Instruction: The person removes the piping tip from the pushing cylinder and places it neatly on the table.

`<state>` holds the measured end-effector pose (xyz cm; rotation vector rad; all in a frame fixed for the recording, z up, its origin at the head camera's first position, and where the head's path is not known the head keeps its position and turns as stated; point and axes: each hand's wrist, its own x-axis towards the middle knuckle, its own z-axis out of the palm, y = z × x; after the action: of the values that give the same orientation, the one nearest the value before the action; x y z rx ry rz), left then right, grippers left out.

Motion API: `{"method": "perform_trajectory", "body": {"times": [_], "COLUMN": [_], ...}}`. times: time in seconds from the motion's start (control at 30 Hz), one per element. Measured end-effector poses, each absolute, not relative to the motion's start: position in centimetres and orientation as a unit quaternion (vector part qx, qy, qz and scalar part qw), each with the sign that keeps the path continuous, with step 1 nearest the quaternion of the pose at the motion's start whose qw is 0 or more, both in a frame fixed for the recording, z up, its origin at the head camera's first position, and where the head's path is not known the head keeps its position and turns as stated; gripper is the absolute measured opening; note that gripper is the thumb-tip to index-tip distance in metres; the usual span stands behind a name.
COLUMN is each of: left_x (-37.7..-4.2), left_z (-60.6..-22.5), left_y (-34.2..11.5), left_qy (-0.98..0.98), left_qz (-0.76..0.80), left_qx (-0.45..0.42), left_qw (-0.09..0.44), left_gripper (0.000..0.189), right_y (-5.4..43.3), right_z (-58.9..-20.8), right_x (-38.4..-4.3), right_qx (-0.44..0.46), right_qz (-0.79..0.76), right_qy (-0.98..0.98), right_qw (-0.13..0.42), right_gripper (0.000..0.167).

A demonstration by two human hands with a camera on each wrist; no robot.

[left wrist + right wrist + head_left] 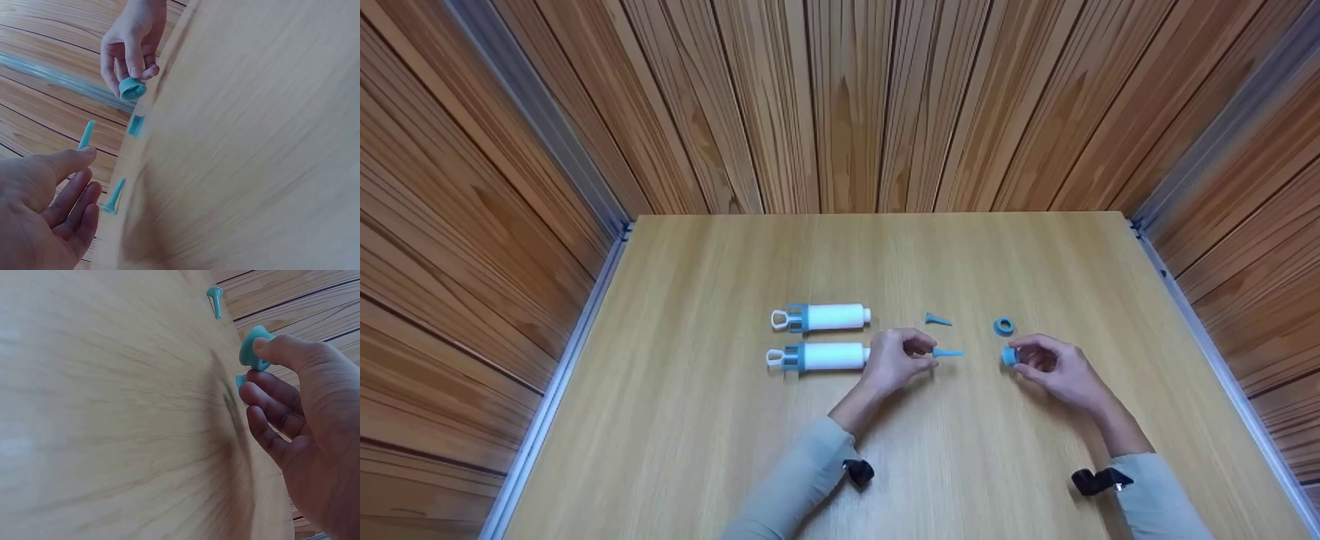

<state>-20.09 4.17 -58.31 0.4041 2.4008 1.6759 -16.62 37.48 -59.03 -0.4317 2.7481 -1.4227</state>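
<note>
My left hand (894,361) pinches a slim teal nozzle (949,352) between thumb and fingers, its narrow tip pointing right in the head view. A teal ring cap (1009,356) is pinched by my right hand (1057,367); its hollow side shows in the left wrist view. On the table behind lie a second nozzle (937,319) and a second ring cap (1003,326). Left of my left hand lies a white pump cylinder (832,356) with a teal collar and white pull handle, its right end partly hidden by that hand. A matching cylinder (836,316) lies behind it.
The wooden table (697,450) meets a plank wall (847,112) at the back. Metal rails (562,367) run along its sides. Black wrist cameras (859,472) sit on both sleeves.
</note>
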Motion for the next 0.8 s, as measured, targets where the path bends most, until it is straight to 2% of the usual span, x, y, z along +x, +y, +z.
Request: {"method": "perform_trajectory", "body": {"times": [0.5, 0.8], "left_x": [-20.1, -20.0], "left_z": [-60.1, -60.6], "left_y": [5.3, 5.4], "left_qy": [0.858, 0.87], "left_qz": [0.484, 0.462], "left_qx": [0.167, 0.166], "left_qw": [0.039, 0.039], "left_gripper": [0.018, 0.019], "right_y": [37.8, 37.9], "right_z": [-58.8, -58.7], "right_x": [-16.9, -16.9], "right_qx": [-0.145, -0.134], "right_qz": [-0.453, -0.445], "right_qy": [0.878, 0.882], "right_qw": [0.049, 0.075], "right_gripper": [0.032, 0.032]}}
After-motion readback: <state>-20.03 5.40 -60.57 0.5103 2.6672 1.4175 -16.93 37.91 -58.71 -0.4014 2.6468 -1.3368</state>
